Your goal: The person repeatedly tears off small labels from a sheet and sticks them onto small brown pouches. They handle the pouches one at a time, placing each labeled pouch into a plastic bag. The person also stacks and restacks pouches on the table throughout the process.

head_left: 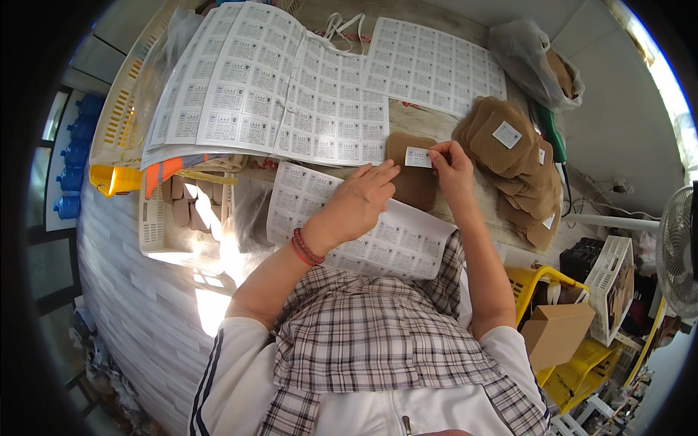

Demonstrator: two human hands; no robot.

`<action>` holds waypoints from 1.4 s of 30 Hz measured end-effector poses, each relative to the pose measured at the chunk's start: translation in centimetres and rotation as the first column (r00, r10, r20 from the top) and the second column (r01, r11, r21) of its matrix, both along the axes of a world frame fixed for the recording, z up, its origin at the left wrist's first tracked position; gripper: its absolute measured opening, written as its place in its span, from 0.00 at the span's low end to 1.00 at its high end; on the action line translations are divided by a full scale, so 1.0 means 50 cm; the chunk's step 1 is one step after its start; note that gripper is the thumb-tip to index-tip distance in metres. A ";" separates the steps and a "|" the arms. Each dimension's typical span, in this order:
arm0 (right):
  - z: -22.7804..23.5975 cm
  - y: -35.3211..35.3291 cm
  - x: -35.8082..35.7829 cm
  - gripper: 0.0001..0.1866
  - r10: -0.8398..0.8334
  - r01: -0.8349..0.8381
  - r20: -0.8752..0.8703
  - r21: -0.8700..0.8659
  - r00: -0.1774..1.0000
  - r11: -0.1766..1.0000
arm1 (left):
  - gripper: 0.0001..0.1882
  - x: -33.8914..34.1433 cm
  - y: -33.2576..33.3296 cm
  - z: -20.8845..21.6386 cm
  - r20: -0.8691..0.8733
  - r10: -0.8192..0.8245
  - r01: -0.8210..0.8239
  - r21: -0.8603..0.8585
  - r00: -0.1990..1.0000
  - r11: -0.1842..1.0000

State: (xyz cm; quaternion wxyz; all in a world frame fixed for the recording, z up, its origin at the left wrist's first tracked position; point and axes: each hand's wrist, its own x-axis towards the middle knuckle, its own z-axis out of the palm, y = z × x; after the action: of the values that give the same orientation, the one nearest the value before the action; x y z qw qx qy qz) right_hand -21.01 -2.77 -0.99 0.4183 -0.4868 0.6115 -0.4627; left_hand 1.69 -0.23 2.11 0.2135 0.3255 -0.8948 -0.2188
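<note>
So the label (417, 158) is over the upper part of the brown pad (414, 190) on the table, right between the two hands. The right hand (454, 171) has thumb and finger pinched on the label's right end. The left hand (361, 190) isn't gripping anything that I can see, it's pretty flat with the fingertips at the pad's left edge, seemingly steadying it. Can't tell from here if the label is fully down or a bit lifted. My take: keep those left fingers light but firm so the pad can't twist, line the label up with the pad's top edge, lay the free left end first, then smooth toward the pinch. Pinching just the very end seems smart, less glue touched. Watch the sheet (392, 241) by your lap too, a forearm could easily drag it.
</note>
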 end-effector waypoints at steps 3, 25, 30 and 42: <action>-0.013 -0.009 0.002 0.04 -0.039 0.043 -0.125 0.029 0.991 0.999 | 0.10 0.000 -0.004 -0.006 0.019 -0.008 0.008 0.013 1.000 1.000; -0.003 0.010 0.027 0.04 -0.095 0.052 -0.376 -0.122 0.922 0.991 | 0.05 -0.009 -0.005 0.021 -0.021 0.015 -0.014 0.066 1.000 0.998; 0.003 0.013 0.030 0.04 -0.096 0.034 -0.425 -0.152 0.900 0.988 | 0.03 -0.012 -0.005 0.003 0.028 0.000 0.001 -0.042 1.000 0.999; -0.018 0.015 0.044 0.09 -0.254 0.007 -0.648 -0.357 0.718 0.934 | 0.05 -0.018 0.002 -0.011 0.101 0.020 -0.013 -0.067 0.995 0.998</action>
State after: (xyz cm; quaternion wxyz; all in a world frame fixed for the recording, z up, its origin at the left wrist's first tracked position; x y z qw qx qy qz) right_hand -18.81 -2.03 -1.87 0.0415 -0.6404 0.6693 -0.3743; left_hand 0.78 -0.11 1.54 0.1801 0.3364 -0.9085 -0.1705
